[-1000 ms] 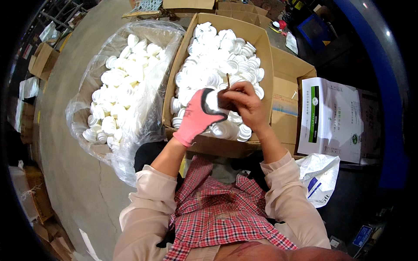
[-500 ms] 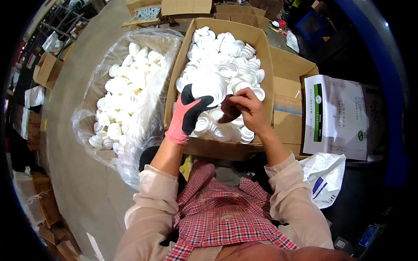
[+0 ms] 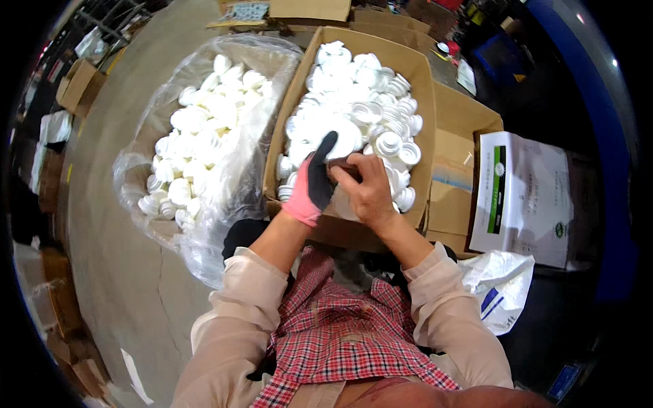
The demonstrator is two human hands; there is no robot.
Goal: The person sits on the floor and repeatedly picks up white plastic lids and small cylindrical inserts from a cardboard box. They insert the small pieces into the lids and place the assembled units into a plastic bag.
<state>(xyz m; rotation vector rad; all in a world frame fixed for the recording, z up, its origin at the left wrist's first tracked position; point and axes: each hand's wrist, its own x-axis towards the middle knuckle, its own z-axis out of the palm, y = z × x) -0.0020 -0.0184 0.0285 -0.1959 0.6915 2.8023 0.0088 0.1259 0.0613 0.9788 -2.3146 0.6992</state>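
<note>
White piece (image 3: 345,136) is gripped by half-curled left hand (image 3: 315,182), brown scrap (image 3: 337,165) by pinching right hand (image 3: 369,192); progress between heaps (image 3: 197,126) is unclear.

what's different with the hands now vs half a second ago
The bare right hand moved left and nearer the body with the brown piece; the gloved left hand shifted right to meet it. Glare obscures whether the left grip kept its white part. The cardboard box and plastic-lined container stayed put.

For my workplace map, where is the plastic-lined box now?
In the head view, the plastic-lined box is on the left, directly beside the open cardboard box full of white parts.
</note>
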